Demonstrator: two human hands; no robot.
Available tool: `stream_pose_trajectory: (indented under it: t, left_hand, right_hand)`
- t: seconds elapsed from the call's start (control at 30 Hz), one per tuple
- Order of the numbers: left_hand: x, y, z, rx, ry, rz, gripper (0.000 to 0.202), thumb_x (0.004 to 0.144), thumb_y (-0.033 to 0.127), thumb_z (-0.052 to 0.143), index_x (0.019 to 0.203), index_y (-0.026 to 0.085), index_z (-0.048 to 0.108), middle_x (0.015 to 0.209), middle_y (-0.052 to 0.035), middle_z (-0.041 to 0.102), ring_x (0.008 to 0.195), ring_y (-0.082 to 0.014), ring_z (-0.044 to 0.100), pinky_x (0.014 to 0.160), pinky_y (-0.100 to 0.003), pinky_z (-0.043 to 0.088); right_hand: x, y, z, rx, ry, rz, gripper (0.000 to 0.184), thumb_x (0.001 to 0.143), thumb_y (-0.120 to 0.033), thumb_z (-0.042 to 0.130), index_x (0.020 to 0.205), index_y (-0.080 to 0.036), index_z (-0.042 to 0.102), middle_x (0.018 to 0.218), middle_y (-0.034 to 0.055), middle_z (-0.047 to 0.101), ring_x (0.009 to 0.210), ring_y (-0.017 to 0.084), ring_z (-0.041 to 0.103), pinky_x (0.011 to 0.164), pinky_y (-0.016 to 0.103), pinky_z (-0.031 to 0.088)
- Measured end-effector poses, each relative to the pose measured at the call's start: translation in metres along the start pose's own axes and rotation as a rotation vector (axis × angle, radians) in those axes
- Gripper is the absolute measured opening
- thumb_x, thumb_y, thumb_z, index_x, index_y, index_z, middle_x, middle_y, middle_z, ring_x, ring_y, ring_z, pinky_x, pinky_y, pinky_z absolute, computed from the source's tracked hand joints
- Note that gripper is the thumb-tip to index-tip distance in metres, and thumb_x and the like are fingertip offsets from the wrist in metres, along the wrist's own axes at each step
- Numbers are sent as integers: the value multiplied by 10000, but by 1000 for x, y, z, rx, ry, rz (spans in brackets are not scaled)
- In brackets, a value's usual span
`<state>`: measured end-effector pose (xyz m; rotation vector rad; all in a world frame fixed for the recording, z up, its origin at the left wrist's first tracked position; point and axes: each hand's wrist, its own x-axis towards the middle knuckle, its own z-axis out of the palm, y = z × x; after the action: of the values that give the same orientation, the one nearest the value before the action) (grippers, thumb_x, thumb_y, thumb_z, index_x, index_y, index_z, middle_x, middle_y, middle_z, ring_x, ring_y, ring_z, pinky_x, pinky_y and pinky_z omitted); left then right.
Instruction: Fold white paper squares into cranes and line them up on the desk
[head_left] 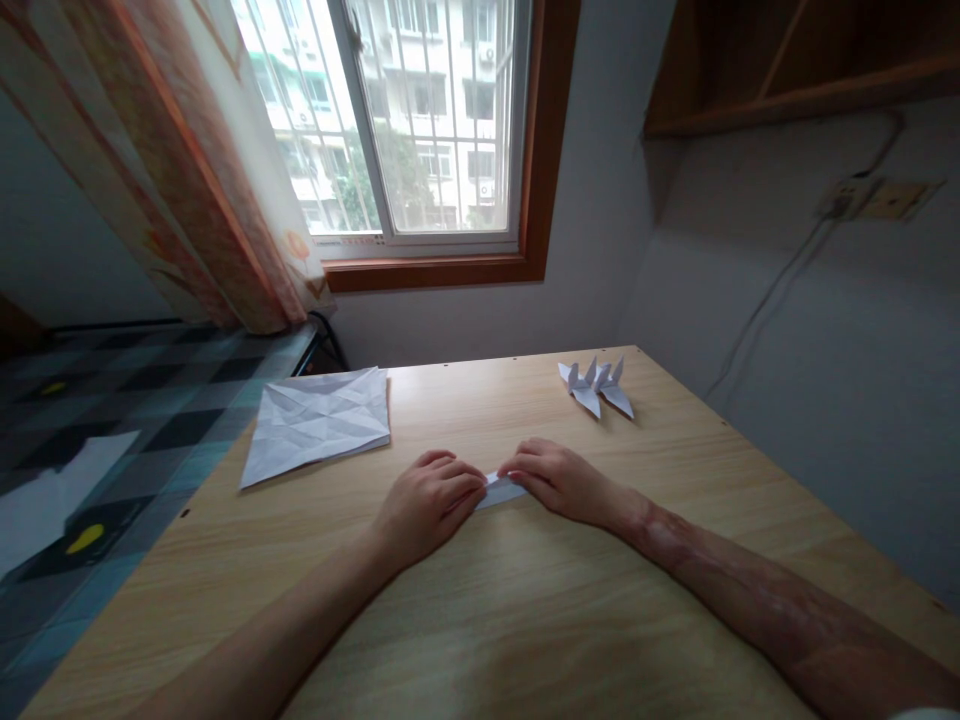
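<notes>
A small folded piece of white paper (pixel 501 491) lies on the wooden table between my two hands. My left hand (pixel 435 500) is closed on its left end, fingers bent over the top. On the other end, my right hand (pixel 559 480) is closed with its fingertips on the upper edge. Both hands cover the ends of the paper, so its full shape is hidden. Folded paper cranes (pixel 596 385) stand close together beyond my right hand. Creased white paper sheets (pixel 322 420) lie flat to the far left of my left hand.
The table (pixel 480 620) ends at a wall below a barred window (pixel 442 120). A bed with a checked cover (pixel 187 425) adjoins on the left, with white paper (pixel 60 500) on it. A shelf (pixel 810 70) and a cable (pixel 772 290) are on the right wall.
</notes>
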<state>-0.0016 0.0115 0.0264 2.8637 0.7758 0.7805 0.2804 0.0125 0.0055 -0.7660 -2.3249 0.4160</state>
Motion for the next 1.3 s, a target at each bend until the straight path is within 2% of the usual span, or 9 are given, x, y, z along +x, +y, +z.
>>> stream_pose_trajectory:
  t: [0.23,0.4,0.53,0.67,0.87,1.1,1.2,1.3]
  left_hand:
    - [-2,0,2,12,43,-53,187,1124,243,561,1142,234,747,1020,-35,855,904,-209,787,1010,-414,554]
    - [-3,-3,3,-6,4,-61,175,1111,247,586,1151,239,757,1097,-47,847,978,-225,775,957,-399,556]
    - [-3,-4,3,-11,-19,-90,188,1110,260,585,1122,245,772,1201,-57,831,1049,-237,756,966,-401,545]
    - [-3,-4,4,-14,-51,-110,163,1090,316,633,1143,234,763,1208,-62,828,1064,-253,748,970,-420,542]
    - [-3,-5,5,-8,-47,-115,181,1077,313,643,1213,224,724,1201,-76,822,1073,-266,747,959,-419,541]
    - [-3,-5,4,-20,-28,-49,119,1081,306,656,1121,230,737,1144,-66,814,1013,-246,739,938,-395,527]
    - [-3,-2,3,-28,20,-18,103,1077,258,646,1064,238,746,1173,-61,812,1027,-236,741,954,-392,522]
    - [-4,2,0,-110,108,-49,102,1021,272,723,1114,235,749,1184,-71,810,1038,-247,738,965,-397,528]
  right_hand:
    - [2,1,1,37,16,35,229,1157,-248,559,1180,-223,785,1077,80,750,1031,227,707,947,360,574]
    - [2,1,1,-6,34,4,185,1134,-245,609,1192,-233,784,1087,82,743,1057,236,689,962,376,577]
    - [2,2,0,-83,38,10,188,1092,-245,683,1265,-241,756,1233,100,746,1170,268,669,1059,439,556]
    - [2,4,0,-76,4,21,210,1075,-254,711,1282,-241,744,1304,101,745,1222,276,665,1107,458,539]
    - [2,3,0,-27,7,7,129,1067,-225,716,1195,-229,722,1241,89,760,1164,265,667,1065,436,538]
    - [1,-1,-2,-80,40,-79,18,1065,-218,704,1061,-225,720,1055,74,744,996,248,633,923,396,522]
    - [0,-2,-1,-128,63,-97,55,1065,-242,703,1030,-224,740,995,71,701,946,244,610,865,380,498]
    - [-2,-3,-1,-116,117,-71,99,1074,-254,676,998,-217,726,953,67,670,922,241,602,854,382,473]
